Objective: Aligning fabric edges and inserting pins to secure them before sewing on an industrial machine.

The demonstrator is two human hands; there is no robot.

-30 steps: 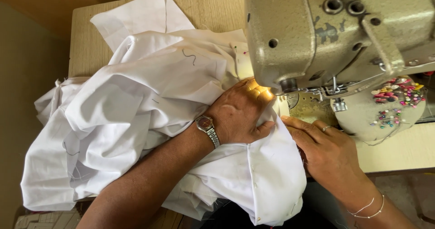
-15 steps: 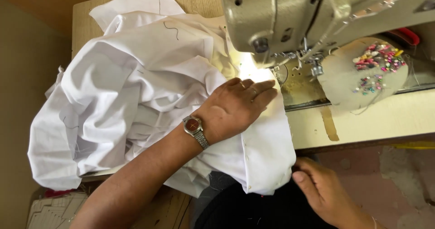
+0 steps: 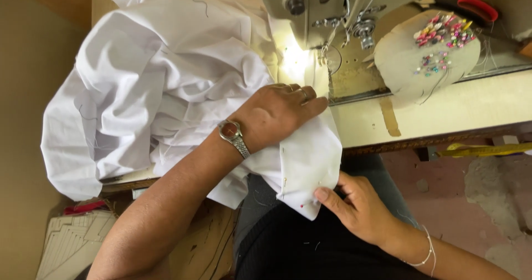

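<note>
Looks like the feeding-in step at the sewing machine (image 3: 327, 8), top middle of the frame. One big bundle of white fabric (image 3: 166, 86) fills the upper left and spills over the table edge (image 3: 443, 114). The left hand (image 3: 277, 114) lies flat on it, fingers together, pressing it down by the lit needle area. The right hand (image 3: 360, 208), lower right, pinches the hanging corner between thumb and fingers. Probably needs the edge lined up straight first. Count: two hands, one wristwatch (image 3: 233, 135), one pincushion (image 3: 426, 53) full of pins.
</note>
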